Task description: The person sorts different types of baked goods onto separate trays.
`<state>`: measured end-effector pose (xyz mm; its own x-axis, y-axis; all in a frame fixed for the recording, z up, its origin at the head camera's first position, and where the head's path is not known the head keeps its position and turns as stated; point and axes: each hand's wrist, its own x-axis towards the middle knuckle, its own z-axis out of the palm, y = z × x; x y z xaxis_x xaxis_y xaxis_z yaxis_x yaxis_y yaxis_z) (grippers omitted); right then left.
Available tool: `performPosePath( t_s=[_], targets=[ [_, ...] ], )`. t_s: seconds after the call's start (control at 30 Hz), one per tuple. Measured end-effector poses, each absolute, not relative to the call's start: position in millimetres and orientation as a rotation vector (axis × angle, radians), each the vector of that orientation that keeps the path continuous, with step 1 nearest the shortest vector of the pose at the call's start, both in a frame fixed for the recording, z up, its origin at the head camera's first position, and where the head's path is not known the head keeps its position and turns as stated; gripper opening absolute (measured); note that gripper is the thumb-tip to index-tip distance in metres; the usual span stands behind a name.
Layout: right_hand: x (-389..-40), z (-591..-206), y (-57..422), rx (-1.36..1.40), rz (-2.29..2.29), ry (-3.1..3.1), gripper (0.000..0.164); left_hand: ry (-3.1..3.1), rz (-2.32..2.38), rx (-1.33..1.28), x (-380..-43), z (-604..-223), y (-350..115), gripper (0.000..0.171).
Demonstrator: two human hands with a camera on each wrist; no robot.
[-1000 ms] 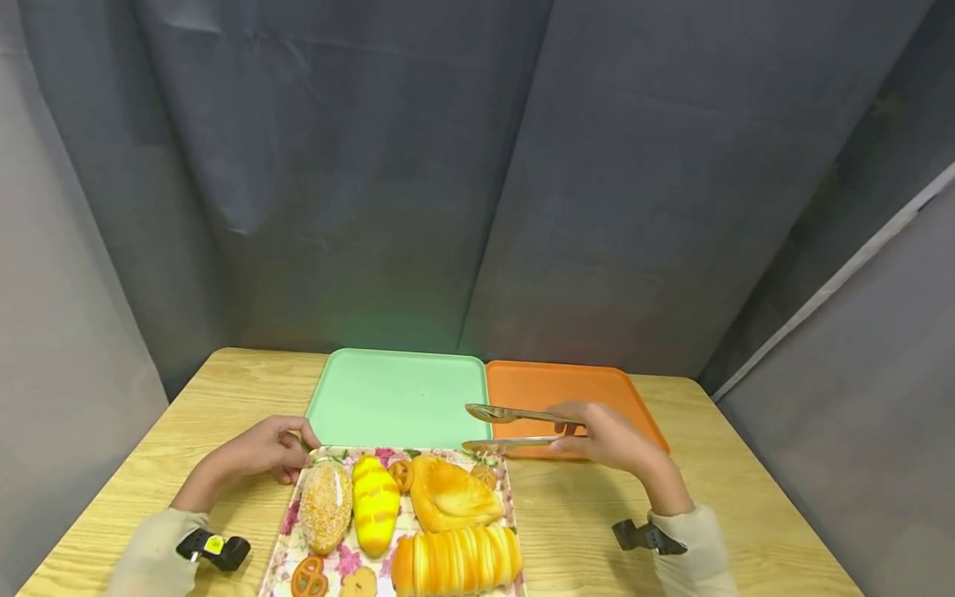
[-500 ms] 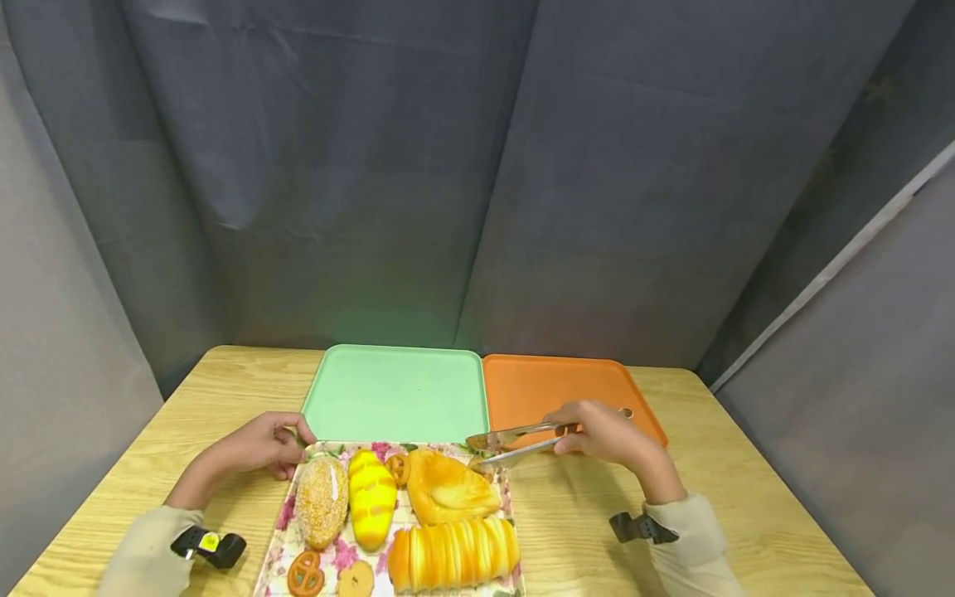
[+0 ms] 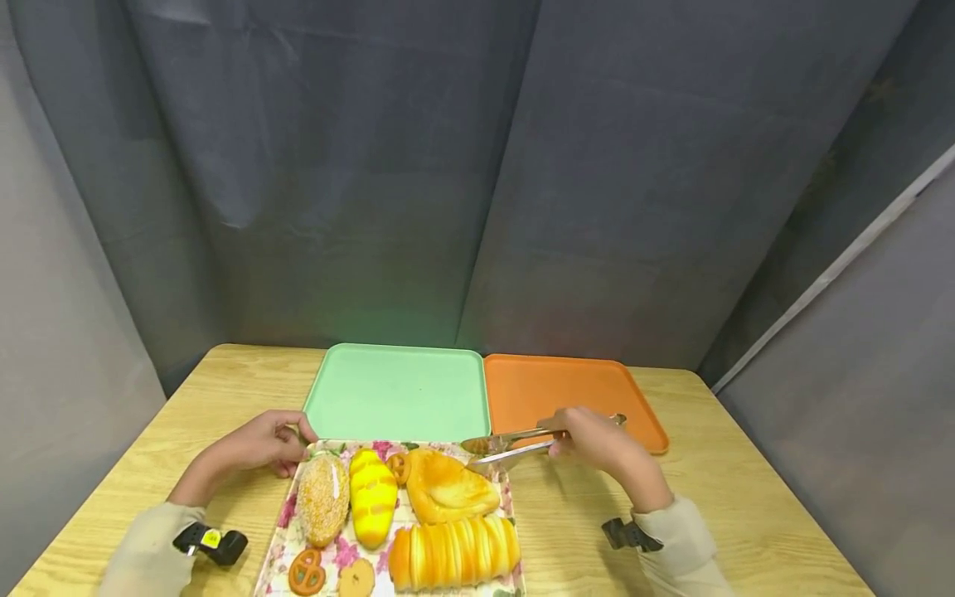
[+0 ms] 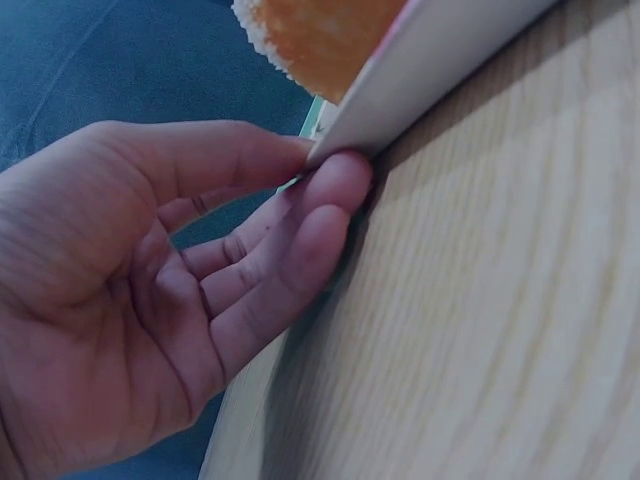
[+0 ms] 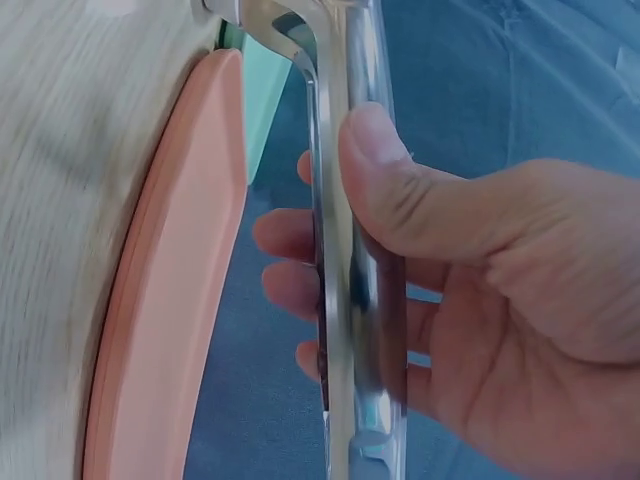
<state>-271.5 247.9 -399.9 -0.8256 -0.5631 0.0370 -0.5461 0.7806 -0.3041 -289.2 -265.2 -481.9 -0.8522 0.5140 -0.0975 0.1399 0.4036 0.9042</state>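
Observation:
My left hand [image 3: 261, 444] pinches the far left corner of a floral tray [image 3: 287, 518]; the left wrist view has thumb and fingers on its pale rim [image 4: 385, 105]. In my right hand [image 3: 593, 439] are metal tongs [image 3: 515, 453], gripped along their arms [image 5: 372, 300]. Their tips reach the tray's far right corner, beside a folded golden pastry [image 3: 451, 489], and cover whatever lies there. Also on the tray are a seeded bun [image 3: 323, 502], a yellow striped bread [image 3: 373, 502], a ridged loaf [image 3: 455, 554], pretzels [image 3: 307, 572] and a pale cookie [image 3: 356, 578].
Behind the floral tray lie a green tray [image 3: 399, 394] and, to its right, an orange tray [image 3: 552, 390]. They rest on a wooden table [image 3: 746, 497]. Grey curtains [image 3: 358, 182] hang close behind and at both sides.
The tongs have come down from above the trays to the floral tray's far right corner, their tips closer together. A small cookie there is now hidden behind them. My left hand stays at its corner.

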Motion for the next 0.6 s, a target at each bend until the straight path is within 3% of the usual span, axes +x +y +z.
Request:
performPosePath(
  t_s=[0.6],
  targets=[
    [-279.3, -402.2, 254.4, -1.048, -0.415, 3.023, 0.026, 2.336, 1.416, 0.567, -289.1, -481.6, -263.2, 0.019]
  ],
)
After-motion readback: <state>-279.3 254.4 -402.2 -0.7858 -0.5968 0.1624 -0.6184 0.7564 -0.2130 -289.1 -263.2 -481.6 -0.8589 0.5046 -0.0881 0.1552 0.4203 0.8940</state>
